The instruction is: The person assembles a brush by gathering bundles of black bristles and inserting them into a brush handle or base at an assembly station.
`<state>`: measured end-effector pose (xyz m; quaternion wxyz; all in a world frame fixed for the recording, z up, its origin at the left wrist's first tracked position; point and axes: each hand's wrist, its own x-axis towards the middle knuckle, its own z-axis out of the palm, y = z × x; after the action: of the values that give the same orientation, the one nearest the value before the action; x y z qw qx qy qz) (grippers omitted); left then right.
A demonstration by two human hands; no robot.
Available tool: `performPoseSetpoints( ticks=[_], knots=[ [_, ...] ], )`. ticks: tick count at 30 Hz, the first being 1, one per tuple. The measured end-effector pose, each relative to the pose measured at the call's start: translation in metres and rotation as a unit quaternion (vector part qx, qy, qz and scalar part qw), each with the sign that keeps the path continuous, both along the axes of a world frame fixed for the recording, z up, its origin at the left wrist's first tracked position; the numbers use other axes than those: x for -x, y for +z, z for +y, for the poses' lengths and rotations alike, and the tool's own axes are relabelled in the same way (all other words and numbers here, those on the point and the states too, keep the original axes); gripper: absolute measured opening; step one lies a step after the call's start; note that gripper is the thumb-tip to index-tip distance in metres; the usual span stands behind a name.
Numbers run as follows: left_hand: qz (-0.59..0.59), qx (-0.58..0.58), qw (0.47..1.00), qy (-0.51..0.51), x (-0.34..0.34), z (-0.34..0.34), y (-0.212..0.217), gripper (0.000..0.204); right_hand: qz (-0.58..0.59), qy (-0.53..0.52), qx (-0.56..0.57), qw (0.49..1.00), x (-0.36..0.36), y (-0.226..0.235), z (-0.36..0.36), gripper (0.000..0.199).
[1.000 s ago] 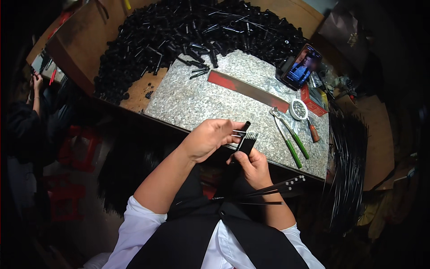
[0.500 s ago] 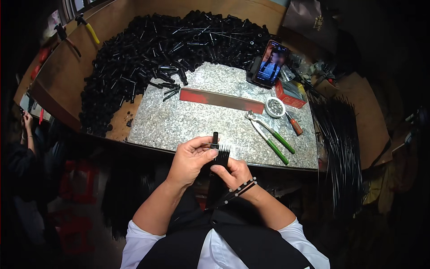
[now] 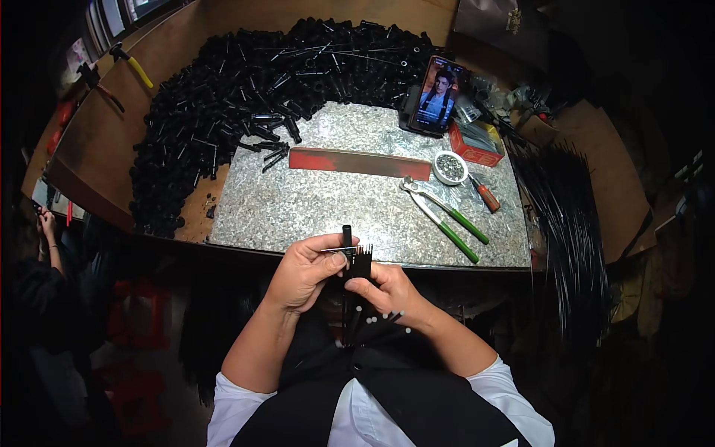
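Note:
Just off the worktop's near edge, my hands work close together. My left hand (image 3: 299, 274) is closed, its thumb and forefinger pinching a short black tube (image 3: 347, 234) that stands upright, with a thin wire crossing beside it. Right beside it, my right hand (image 3: 393, 289) is closed on a flat bundle of thin black rods (image 3: 361, 267) with pale tips standing up in a row. The bundle's tips touch or nearly touch the tube; the exact contact is too small to tell. Several black strips with pale round ends lie across my right wrist.
On the speckled worktop (image 3: 313, 208) lie a red-and-brown bar (image 3: 357, 164), green-handled pincers (image 3: 447, 220), a white dish of small metal parts (image 3: 450, 167) and a screwdriver (image 3: 488, 197). A propped phone (image 3: 438, 97) stands behind. Black tubular parts (image 3: 223, 104) are heaped at left and back.
Both hands have shifted slightly left, and the bundle has come closer to the tube. The whole view has also moved a little.

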<state>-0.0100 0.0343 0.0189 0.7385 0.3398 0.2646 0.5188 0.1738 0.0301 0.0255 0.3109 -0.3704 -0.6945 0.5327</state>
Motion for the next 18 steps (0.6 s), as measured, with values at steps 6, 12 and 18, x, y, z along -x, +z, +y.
performPoseSetpoints(
  ticks=[6, 12, 18],
  knots=[
    [-0.042, 0.030, 0.999, 0.003, -0.012, -0.008, 0.012, 0.027, 0.047, -0.005, 0.003, 0.999, -0.001, -0.009, 0.000, 0.018],
    [-0.021, 0.056, 0.995, 0.077, -0.016, -0.015, 0.000, 0.023, 0.046, -0.038, -0.015, 0.998, 0.004, -0.012, -0.005, 0.020],
    [-0.003, 0.035, 0.993, 0.114, -0.026, -0.020, -0.006, 0.021, 0.027, -0.042, -0.009, 0.999, 0.002, -0.016, -0.002, 0.022]
  ],
)
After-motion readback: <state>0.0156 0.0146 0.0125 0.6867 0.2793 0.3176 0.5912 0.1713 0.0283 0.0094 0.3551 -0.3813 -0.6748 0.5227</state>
